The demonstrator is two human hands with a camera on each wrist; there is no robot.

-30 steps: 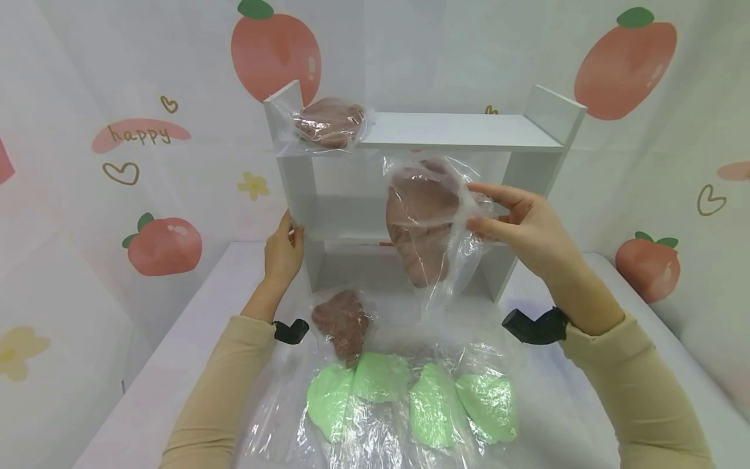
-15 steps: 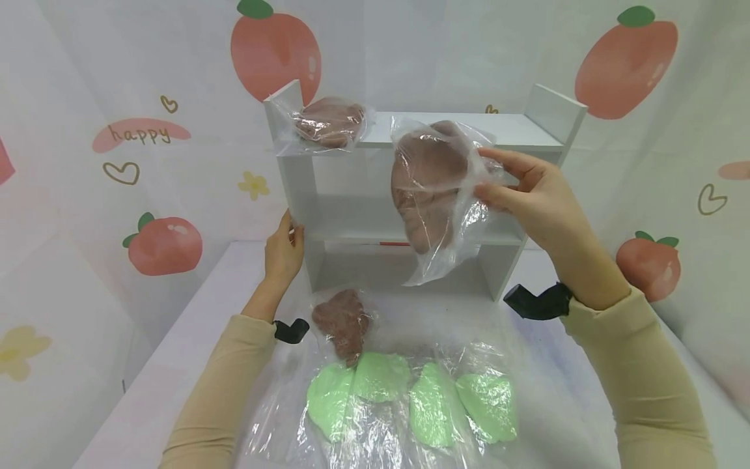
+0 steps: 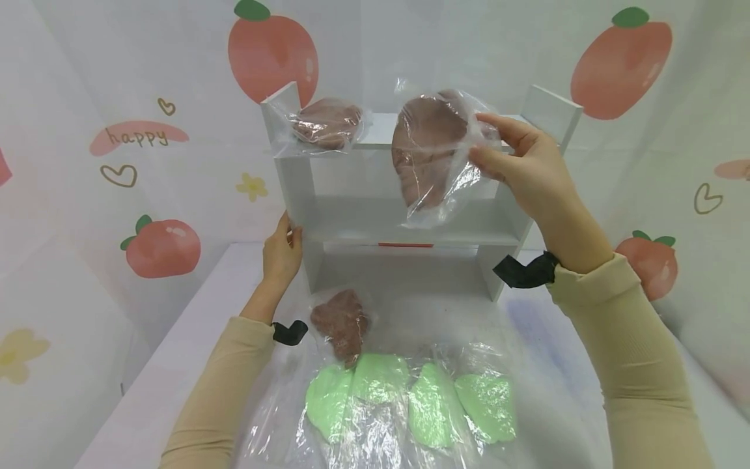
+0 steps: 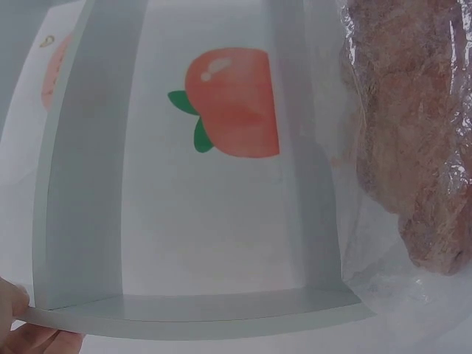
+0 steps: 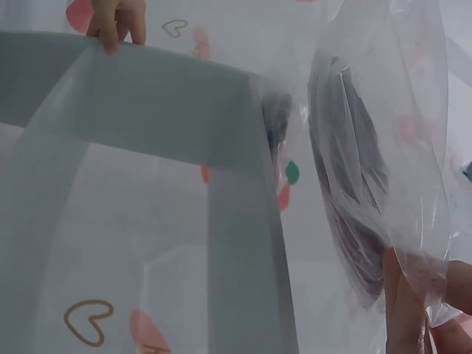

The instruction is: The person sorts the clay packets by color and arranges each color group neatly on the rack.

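Since the left end of the white, flat-panelled shelf unit (image 3: 351,218) carries a rounded reddish-brown slab in clear plastic (image 3: 328,124), room on the top board (image 3: 381,130) runs from that bag to the raised right end panel (image 3: 553,111); white board shows in that stretch. Film of the left bag hangs slightly over the front edge.

Held item: flat brown slab in a clear plastic bag (image 3: 424,140), up at the top board's front edge, about mid-length, hiding part of that edge in the head view. Right wrist view shows a gap between bag and board, so not touching. Its lower end hangs in front of the bay below.

Long axis near vertical, slight lean. Broad end up, narrower end down, flat face toward the head camera.

Right hand (image 3: 521,156): thumb and index pinch bunched film at the bag's right side, tips a little apart; other fingers mostly hidden. Left hand (image 3: 282,257): narrow grip on the left side panel's edge, thumb one side, fingers the other.

White table (image 3: 193,319): darker brown bagged piece (image 3: 342,322) by the unit's left foot, tip toward the near edge, meeting a row of four light-green flat pieces in clear film (image 3: 433,410).
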